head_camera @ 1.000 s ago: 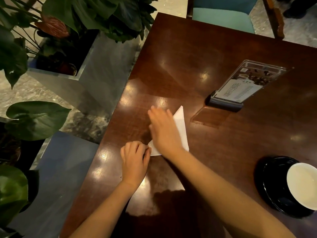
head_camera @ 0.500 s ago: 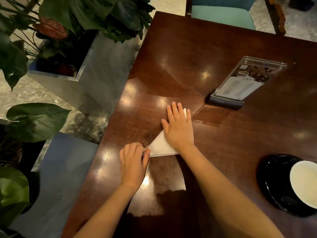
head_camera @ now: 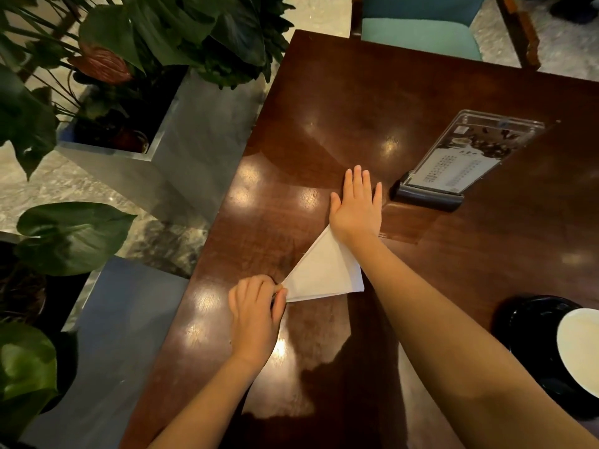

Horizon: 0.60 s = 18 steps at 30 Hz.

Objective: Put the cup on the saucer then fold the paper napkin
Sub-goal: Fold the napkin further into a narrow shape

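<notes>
A white paper napkin [head_camera: 325, 270] lies folded into a triangle on the dark wooden table [head_camera: 372, 102]. My left hand [head_camera: 256, 314] pinches its near left corner, fingers curled. My right hand [head_camera: 356, 205] lies flat with fingers spread on the napkin's far tip, its wrist over the paper. At the right edge a white cup [head_camera: 580, 348] stands on a black saucer [head_camera: 525, 322], both partly cut off by the frame.
A clear menu stand [head_camera: 453, 160] with a black base stands just right of my right hand. Potted plants in a grey planter [head_camera: 136, 124] line the table's left side. A teal chair [head_camera: 421, 30] is at the far end.
My right hand has slid away from me along the napkin to its far tip, uncovering most of the triangle. My left hand has stayed on the near corner.
</notes>
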Tool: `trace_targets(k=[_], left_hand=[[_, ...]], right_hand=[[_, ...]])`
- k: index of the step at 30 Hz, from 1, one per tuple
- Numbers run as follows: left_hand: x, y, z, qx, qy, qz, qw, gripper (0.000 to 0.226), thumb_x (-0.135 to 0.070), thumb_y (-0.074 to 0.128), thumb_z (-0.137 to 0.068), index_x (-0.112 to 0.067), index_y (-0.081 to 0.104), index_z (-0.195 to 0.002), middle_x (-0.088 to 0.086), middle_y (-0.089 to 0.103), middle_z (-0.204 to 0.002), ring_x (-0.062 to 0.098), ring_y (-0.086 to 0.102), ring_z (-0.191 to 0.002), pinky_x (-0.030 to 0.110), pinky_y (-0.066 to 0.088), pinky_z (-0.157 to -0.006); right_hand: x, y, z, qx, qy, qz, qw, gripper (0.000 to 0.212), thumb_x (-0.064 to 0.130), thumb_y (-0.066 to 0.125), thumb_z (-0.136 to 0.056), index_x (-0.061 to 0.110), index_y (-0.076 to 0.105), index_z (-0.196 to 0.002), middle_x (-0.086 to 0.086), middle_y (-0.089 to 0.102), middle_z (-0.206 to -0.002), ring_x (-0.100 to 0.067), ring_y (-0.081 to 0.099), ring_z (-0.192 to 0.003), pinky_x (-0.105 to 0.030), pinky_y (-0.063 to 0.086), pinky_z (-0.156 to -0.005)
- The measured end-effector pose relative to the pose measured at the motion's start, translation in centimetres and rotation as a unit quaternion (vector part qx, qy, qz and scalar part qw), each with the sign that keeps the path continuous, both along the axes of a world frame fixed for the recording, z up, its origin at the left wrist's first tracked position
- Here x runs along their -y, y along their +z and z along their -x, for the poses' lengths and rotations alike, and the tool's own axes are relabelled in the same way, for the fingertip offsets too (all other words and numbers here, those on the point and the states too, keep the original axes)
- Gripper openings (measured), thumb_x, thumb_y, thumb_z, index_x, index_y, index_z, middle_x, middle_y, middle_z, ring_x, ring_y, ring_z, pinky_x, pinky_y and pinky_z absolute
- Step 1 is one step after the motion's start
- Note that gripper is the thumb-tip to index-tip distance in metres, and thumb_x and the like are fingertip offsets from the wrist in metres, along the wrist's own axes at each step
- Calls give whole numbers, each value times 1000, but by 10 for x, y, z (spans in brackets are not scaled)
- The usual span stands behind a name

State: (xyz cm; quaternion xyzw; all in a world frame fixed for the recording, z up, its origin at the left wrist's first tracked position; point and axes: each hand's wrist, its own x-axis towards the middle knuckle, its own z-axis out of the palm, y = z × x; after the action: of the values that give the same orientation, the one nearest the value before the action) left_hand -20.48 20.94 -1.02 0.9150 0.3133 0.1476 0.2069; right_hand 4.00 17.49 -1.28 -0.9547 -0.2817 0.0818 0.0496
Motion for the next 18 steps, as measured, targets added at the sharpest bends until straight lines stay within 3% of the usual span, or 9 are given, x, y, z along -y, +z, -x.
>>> trace_targets(k=[5,7,9,12,15,18], left_hand=[[1,0,0,3,0,-4,1000,23,-33,44,-89,-16,54,-76,-3,53,-83,13,39,-82,22,19,-77],[0,0,-1,8,3,-4,1000,23,-33,44,-89,-16,54,-75,-3,54,-83,12,38,-82,22,19,-77],[0,0,-1,10,3,-5,1000,22,-32,45,-88,-16,54,-75,-3,54,-83,13,39,-83,22,19,-77],[0,-1,-1,5,0,-7,1000,19,-31,44,-86,-17,54,-76,-2,55,-85,13,40,-83,22,21,-77],[-1,-2,0,10,2,-1,1000,21,-34,45,-87,-18,56,-77,-4,55,-84,11,41,-84,22,23,-77],[-2,-3,1,14,-1,1,1000,23,-35,45,-88,-18,56,-77,-4,54,-85,12,41,-84,23,23,-75]], right_hand=[[-2,22,-10,24,-20,-17,999,63,47,14,-98,11,5,-149,-8,3,-159,-24,-1,-146,-42,1,-119],[-2,36,17,39,55,-75,995,62,42,19,-97,6,16,-148,-13,16,-156,-27,12,-145,-45,9,-117],[3,37,67,-2,189,-123,974,63,38,20,-92,4,27,-144,-16,28,-152,-31,24,-141,-50,18,-115],[27,19,118,-52,329,-57,941,61,41,16,-95,10,26,-146,-8,24,-155,-24,17,-144,-45,9,-118],[40,5,104,7,336,-20,942,58,46,22,-97,15,30,-145,-4,28,-154,-20,21,-143,-42,9,-116],[46,4,87,7,354,-13,935,61,52,25,-95,18,27,-146,-3,27,-154,-20,20,-144,-43,10,-114]])
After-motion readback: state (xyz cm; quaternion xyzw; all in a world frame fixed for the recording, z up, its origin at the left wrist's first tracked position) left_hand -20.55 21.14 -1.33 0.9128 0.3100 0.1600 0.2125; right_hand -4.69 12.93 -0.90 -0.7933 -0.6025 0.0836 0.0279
